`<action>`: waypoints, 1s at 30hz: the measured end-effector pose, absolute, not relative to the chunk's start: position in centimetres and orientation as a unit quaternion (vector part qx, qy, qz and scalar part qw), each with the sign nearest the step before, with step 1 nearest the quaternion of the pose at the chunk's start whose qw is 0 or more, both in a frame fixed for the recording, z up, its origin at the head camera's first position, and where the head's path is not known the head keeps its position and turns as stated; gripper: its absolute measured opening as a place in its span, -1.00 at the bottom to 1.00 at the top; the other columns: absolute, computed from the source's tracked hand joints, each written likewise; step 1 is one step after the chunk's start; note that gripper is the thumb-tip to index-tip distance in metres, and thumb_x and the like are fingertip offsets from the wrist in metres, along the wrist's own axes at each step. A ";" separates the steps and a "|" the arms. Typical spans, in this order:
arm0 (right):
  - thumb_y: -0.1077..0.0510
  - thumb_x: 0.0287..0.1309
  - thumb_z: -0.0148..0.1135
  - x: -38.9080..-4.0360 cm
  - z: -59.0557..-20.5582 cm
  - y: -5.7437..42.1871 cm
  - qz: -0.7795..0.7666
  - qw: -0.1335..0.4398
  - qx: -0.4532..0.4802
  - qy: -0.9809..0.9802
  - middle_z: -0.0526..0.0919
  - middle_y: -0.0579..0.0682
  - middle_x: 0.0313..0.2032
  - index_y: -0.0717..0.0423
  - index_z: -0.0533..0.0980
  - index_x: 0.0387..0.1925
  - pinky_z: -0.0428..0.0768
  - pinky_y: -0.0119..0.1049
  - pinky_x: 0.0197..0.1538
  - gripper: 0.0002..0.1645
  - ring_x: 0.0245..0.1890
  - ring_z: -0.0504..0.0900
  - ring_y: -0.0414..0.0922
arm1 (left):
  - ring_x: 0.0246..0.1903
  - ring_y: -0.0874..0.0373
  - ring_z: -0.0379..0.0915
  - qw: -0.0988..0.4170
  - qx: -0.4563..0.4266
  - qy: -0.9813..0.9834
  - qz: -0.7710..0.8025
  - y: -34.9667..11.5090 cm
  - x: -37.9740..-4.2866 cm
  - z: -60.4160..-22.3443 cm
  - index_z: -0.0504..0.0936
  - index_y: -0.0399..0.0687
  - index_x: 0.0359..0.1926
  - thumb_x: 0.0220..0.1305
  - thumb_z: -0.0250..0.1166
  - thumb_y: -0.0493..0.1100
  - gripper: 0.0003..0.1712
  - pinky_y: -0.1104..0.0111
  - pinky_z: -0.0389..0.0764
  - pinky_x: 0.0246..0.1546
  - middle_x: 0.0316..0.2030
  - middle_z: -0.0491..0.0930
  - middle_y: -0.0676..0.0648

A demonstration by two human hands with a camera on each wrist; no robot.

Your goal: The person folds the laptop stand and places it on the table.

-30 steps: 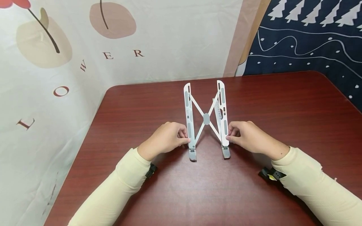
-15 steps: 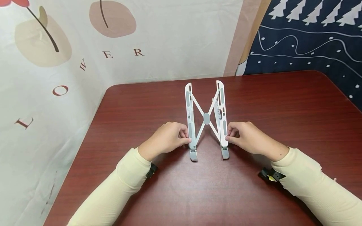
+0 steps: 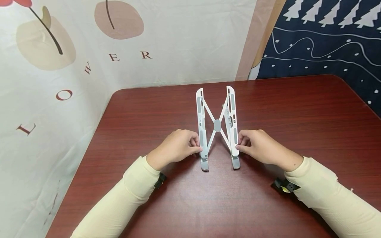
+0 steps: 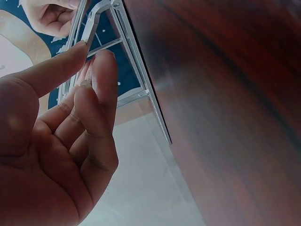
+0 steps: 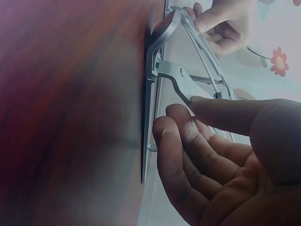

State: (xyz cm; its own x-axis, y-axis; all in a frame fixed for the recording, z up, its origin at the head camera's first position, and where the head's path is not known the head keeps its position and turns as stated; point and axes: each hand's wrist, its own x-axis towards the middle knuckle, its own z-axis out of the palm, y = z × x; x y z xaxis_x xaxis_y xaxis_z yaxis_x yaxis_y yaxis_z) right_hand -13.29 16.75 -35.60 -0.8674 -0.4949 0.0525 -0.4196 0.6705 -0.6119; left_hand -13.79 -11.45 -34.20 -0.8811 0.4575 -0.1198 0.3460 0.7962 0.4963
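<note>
A silver folding laptop stand stands on the table, its two side rails joined by an X of crossed bars with a grey round hub. My left hand pinches the left rail near its front end between thumb and fingers. On the other side, my right hand pinches the right rail at about the same height. Short grey lips stick out at the front ends of both rails. In the right wrist view, the thumb of my right hand lies on the upper bar, with curled fingers below it. The fingertips behind the rails are partly hidden.
The dark red-brown wooden table extends around the stand. A pale cloth with printed letters and flowers hangs behind and to the left. A navy cloth with white trees hangs at the back right. Black straps sit on both wrists.
Both hands have moved slightly inward, and the two rails of the laptop stand have come closer together. The X of crossed bars has become narrower. Both grips look the same.
</note>
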 end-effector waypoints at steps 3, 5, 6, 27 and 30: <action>0.26 0.14 0.37 -13.2 -35.6 16.7 -0.320 0.059 -0.254 0.911 0.67 -0.19 -0.54 0.07 0.49 -0.44 0.45 -0.39 -0.39 -0.82 -0.52 0.51 -0.33 | -0.54 0.43 0.52 0.119 0.213 0.940 0.236 -11.4 -13.7 -34.2 0.60 0.09 -0.49 0.20 0.45 -0.05 -0.79 0.41 0.48 -0.34 -0.56 0.68 0.24; 0.26 0.14 0.38 -13.2 -35.6 16.6 -0.320 0.058 -0.256 0.910 0.67 -0.20 -0.55 0.07 0.49 -0.44 0.45 -0.39 -0.38 -0.82 -0.52 0.51 -0.34 | -0.54 0.43 0.51 0.119 0.213 0.941 0.236 -11.3 -13.7 -34.2 0.60 0.09 -0.49 0.20 0.45 -0.05 -0.79 0.41 0.48 -0.34 -0.56 0.68 0.24; 0.26 0.14 0.38 -13.2 -35.7 16.6 -0.319 0.058 -0.256 0.911 0.67 -0.20 -0.55 0.07 0.49 -0.44 0.46 -0.39 -0.38 -0.82 -0.52 0.52 -0.34 | -0.54 0.43 0.51 0.119 0.213 0.941 0.235 -11.3 -13.7 -34.2 0.60 0.09 -0.49 0.20 0.45 -0.05 -0.79 0.41 0.48 -0.34 -0.56 0.68 0.24; 0.26 0.14 0.38 -12.8 -35.7 16.2 -0.325 0.061 -0.258 0.908 0.66 -0.20 -0.56 0.05 0.48 -0.46 0.44 -0.40 -0.40 -0.80 -0.53 0.51 -0.34 | -0.54 0.41 0.48 0.109 0.214 0.945 0.223 -11.0 -13.3 -34.1 0.60 0.14 -0.51 0.18 0.46 -0.02 -0.78 0.40 0.46 -0.37 -0.55 0.67 0.27; 0.26 0.14 0.37 -12.8 -35.7 16.1 -0.325 0.062 -0.260 0.907 0.66 -0.20 -0.56 0.05 0.48 -0.46 0.45 -0.40 -0.40 -0.80 -0.53 0.51 -0.35 | -0.54 0.41 0.49 0.111 0.214 0.944 0.224 -11.0 -13.2 -34.0 0.60 0.14 -0.51 0.18 0.46 -0.02 -0.78 0.40 0.46 -0.38 -0.55 0.68 0.27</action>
State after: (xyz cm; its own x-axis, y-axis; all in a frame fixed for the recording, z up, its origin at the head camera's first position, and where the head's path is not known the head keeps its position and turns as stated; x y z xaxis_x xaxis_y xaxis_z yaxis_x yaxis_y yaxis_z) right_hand -12.76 16.10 -35.66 -0.8574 -0.5115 0.0558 -0.4305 0.6537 -0.6225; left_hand -13.19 -10.98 -34.04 -0.8841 0.4532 -0.1141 0.3538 0.8085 0.4702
